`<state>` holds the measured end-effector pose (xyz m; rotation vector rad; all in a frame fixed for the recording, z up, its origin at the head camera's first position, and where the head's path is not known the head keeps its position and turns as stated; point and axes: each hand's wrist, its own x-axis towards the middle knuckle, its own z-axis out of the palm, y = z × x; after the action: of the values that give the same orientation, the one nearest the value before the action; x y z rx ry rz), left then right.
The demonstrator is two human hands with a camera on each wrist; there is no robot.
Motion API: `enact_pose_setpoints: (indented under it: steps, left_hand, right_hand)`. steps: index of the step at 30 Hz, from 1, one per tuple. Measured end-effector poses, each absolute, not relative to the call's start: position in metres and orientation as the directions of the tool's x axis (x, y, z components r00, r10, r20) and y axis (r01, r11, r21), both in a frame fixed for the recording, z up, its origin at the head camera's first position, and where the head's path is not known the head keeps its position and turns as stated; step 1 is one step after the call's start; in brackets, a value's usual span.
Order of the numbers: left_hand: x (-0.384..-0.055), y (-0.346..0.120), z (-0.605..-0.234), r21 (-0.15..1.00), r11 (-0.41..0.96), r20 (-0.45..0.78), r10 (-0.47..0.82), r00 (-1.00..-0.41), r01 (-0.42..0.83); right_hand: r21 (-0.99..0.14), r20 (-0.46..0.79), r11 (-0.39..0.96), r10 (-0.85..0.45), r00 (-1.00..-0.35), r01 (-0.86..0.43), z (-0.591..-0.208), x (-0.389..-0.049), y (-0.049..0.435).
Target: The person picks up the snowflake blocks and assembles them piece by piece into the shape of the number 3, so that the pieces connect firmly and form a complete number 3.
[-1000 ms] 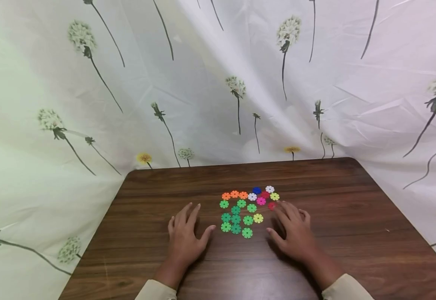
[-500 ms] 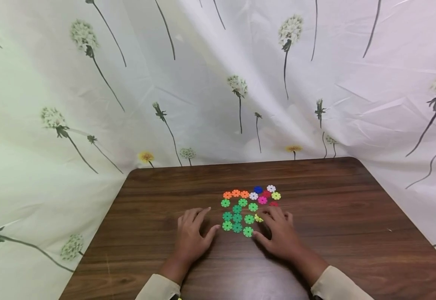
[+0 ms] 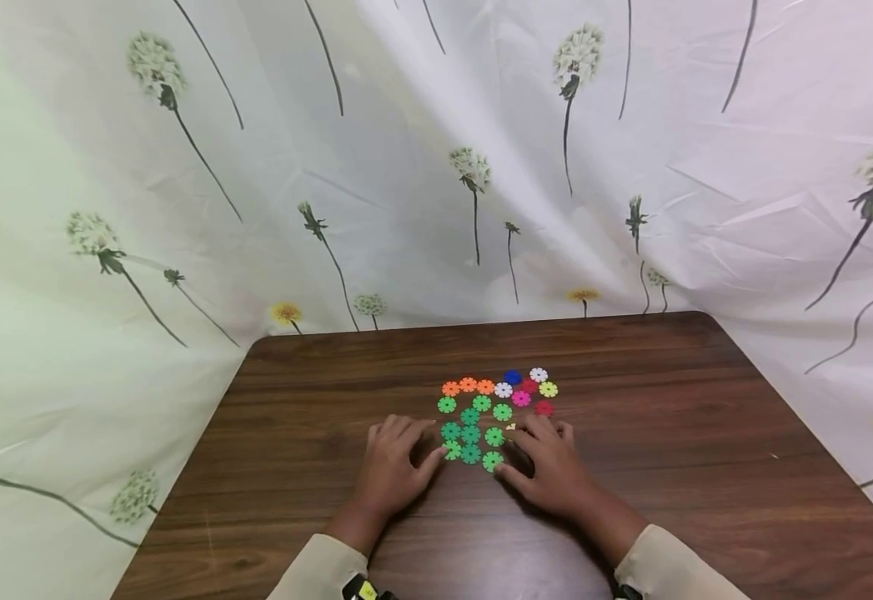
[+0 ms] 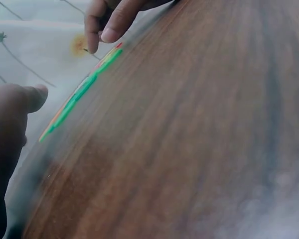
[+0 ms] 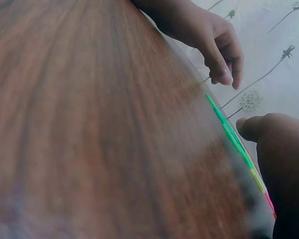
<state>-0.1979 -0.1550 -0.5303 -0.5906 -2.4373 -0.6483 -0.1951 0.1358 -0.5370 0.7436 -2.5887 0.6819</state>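
Note:
Several flat, notched plastic discs lie on the table in a cluster: green discs (image 3: pixel 469 434) at the front, orange discs (image 3: pixel 468 384) in a row behind. White discs (image 3: pixel 503 389), a blue disc (image 3: pixel 512 377), a pink disc (image 3: pixel 521 398) and red discs (image 3: pixel 544 407) sit at the back right. My left hand (image 3: pixel 394 471) is at the cluster's left side, thumb tip by the front-left green disc. On the right side, my right hand (image 3: pixel 556 475) has its thumb tip at a front green disc (image 3: pixel 492 461); its fingers mostly cover a yellow disc (image 3: pixel 511 427). Both hands have relaxed fingers and hold nothing.
The dark wood-grain table (image 3: pixel 316 400) ends at its back edge against a pale curtain (image 3: pixel 406 183) printed with dandelions. A dark band with a yellow patch (image 3: pixel 367 590) shows at the left cuff.
Both hands have moved inward toward the discs, the left to the right and the right to the left. The right fingers now cover most of a yellow disc. The discs keep their layout.

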Motion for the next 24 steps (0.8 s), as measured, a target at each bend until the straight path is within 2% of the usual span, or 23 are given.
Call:
enact_pose_setpoints:
  steps: [6,12,24]
  left_hand:
    - [-0.200,-0.151,-0.532,0.346,0.778,0.549,0.285,-0.786,0.524]
    - [-0.205,-0.147,-0.534,0.411,0.738,0.482,0.323,-0.815,0.535]
    - [-0.208,-0.150,-0.534,0.417,0.756,0.496,0.276,-0.823,0.504]
  right_hand:
    - [-0.341,0.504,0.724,-0.396,-0.767,-0.599,-0.538,-0.200,0.136]
    - [-0.382,0.482,0.698,-0.410,-0.775,-0.606,-0.536,-0.203,0.136]
    - [-0.406,0.482,0.644,-0.452,-0.751,-0.648,-0.534,-0.204,0.133]
